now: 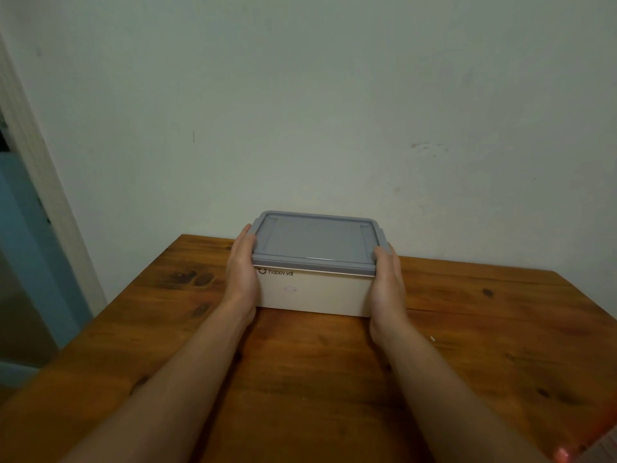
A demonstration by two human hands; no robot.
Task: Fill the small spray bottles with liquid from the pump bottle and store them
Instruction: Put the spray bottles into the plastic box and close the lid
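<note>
Left hand (242,262), right hand (387,279) clasp box (314,292) ends, thumbs on grey lid (314,238) rim. Likely opening: lift lid evenly both sides, keep box flat on tabletop (467,329).

The box (314,292) stands at the far edge of the worktop (484,329), close against the wall (300,111), leaving little room behind it. The left hand (242,262) and right hand (387,279) hold its two ends. Bare wood lies open in front and to both sides.
</note>
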